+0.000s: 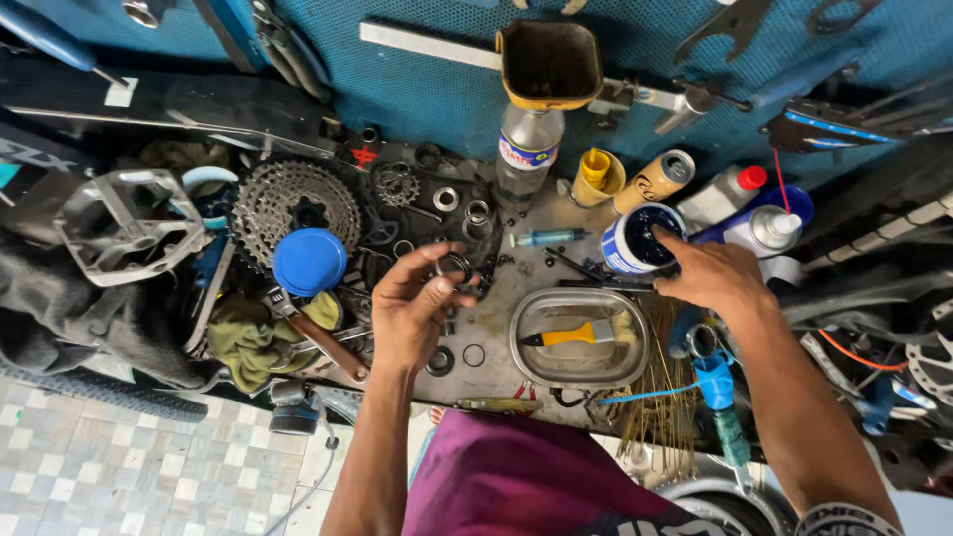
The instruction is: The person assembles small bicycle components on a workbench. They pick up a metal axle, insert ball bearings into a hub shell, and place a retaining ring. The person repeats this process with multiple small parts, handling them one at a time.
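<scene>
Near edge: the person's maroon shirt point(516, 476) fills the bottom of the view, both bare forearms reaching up over the workbench point(496, 328).
Left hand: the left hand point(417, 303) sits over the middle of the bench, palm turned up, fingers curled in, thumb and fingertips pinched on a small dark metal ring point(455, 266).
Ring: thin, round, dark and greasy-looking, open in the middle, held just above the bench surface at the hand's fingertips; finer detail is too small to tell.
Right hand: the right hand point(710, 273) is over the right part of the bench, fingers loosely bent, the forefinger stretched out and dipping into the open grease tub point(638, 238); it grips nothing.
Tub: a round white and blue pot, lid off, dark inside, standing toward the bench's far right.
Between the hands: an oval metal tray point(581, 369) lies near the front edge, holding a yellow-handled brush point(576, 335).
Loose bits: two more dark rings point(457, 357) lie on the bench just beside the left wrist.
Left side: a blue round lid point(310, 261) rests against a toothed cassette point(293, 203); a grey flat pedal point(129, 223) sits at the far left.
Back edge: a clear plastic bottle point(526, 149) stands upright, topped by a yellow-rimmed funnel point(549, 65).
Beyond: a blue pegboard wall point(437, 89) hung with tools.
</scene>
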